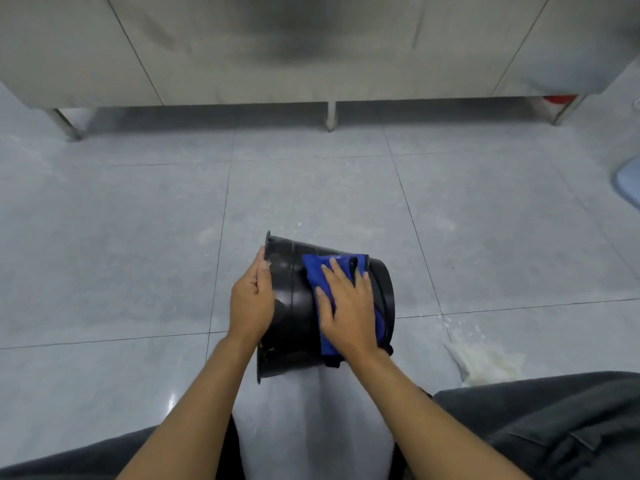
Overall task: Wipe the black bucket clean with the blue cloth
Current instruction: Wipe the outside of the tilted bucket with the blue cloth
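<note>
The black bucket (pixel 294 306) lies on its side over the tiled floor, its rim to the left and its base to the right. My left hand (pixel 251 303) grips the rim edge and steadies it. My right hand (pixel 348 308) lies flat on the blue cloth (pixel 317 268), pressing it against the bucket's outer wall near the base. Part of the cloth hangs down under my palm. The bucket's inside is hidden from view.
Grey floor tiles (pixel 138 254) spread all around. A steel cabinet on legs (pixel 330 116) runs along the back. A pale rag (pixel 485 362) lies on the floor at the right, and a light blue mat edge (pixel 628 181) sits far right. My dark trousered knees fill the bottom.
</note>
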